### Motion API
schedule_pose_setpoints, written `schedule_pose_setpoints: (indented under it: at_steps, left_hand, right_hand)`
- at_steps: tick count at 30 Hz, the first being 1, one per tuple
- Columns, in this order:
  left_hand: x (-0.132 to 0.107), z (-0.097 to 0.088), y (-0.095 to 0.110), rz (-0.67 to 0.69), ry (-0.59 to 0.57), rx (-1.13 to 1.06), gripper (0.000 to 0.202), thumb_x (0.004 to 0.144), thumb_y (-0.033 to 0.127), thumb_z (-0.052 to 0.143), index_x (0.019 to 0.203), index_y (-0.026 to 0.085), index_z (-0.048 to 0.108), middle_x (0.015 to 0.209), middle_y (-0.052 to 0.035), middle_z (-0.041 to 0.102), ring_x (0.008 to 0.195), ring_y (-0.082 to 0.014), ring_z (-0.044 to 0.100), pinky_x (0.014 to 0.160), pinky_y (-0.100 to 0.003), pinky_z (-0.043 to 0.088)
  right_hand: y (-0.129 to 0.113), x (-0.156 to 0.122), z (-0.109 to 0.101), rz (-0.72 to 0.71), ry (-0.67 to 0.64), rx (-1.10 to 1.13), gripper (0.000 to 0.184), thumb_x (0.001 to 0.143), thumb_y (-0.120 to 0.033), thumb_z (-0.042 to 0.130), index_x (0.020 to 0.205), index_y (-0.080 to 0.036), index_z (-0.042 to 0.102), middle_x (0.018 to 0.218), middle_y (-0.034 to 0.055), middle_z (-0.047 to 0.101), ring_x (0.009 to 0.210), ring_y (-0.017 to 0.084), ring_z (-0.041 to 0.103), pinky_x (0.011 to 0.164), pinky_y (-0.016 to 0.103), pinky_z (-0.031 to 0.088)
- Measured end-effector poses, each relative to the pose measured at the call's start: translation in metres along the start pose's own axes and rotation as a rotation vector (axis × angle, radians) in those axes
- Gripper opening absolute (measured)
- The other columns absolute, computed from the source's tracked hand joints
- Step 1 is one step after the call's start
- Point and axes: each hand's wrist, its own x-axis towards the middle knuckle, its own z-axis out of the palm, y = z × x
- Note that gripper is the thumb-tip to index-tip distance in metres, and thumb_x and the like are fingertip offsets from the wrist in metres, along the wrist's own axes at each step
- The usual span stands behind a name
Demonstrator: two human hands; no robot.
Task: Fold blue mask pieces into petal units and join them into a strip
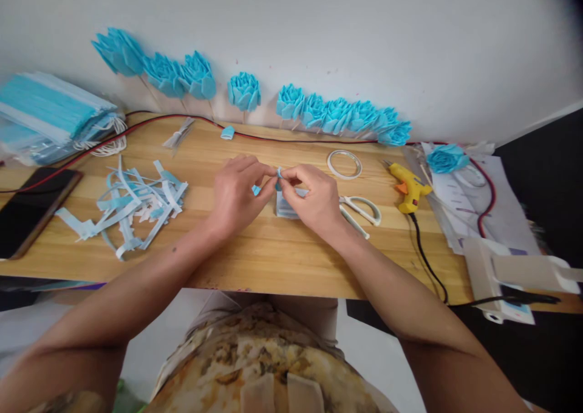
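Observation:
Between the fingertips of my left hand (242, 193) and my right hand (311, 195) is a small piece of blue fabric (279, 173), pinched by both. Most of the piece is covered by the fingers. Below the right hand lies a light blue-grey stack of cut fabric (285, 206), partly hidden. Another bit of blue fabric (255, 190) shows behind the left hand. White-handled scissors (364, 209) lie just right of my right hand, their blades hidden under it.
Blue fabric flowers (245, 91) on sticks lean along the wall. Fabric scraps (132, 203), a phone (34, 209) and packed face masks (54, 112) are on the left. A tape roll (345, 152), a yellow glue gun (407, 188) with its cord, and papers (505, 188) lie right.

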Motion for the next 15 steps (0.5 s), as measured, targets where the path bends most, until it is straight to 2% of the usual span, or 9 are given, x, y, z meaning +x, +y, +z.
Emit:
schedule_pose_setpoints:
  at_steps: [15]
  left_hand:
    - [0.0007, -0.0016, 0.0003, 0.004, -0.010, -0.075, 0.013, 0.087, 0.014, 0.057, 0.081, 0.018, 0.068, 0.062, 0.0012, 0.055, 0.062, -0.0149, 0.051, 0.065, -0.032, 0.038]
  right_hand:
    - [0.0014, 0.0006, -0.0001, 0.028, -0.011, 0.007, 0.009, 0.087, -0.017, 0.059, 0.081, -0.021, 0.065, 0.076, -0.0003, 0.070, 0.071, 0.014, 0.063, 0.071, 0.028, 0.048]
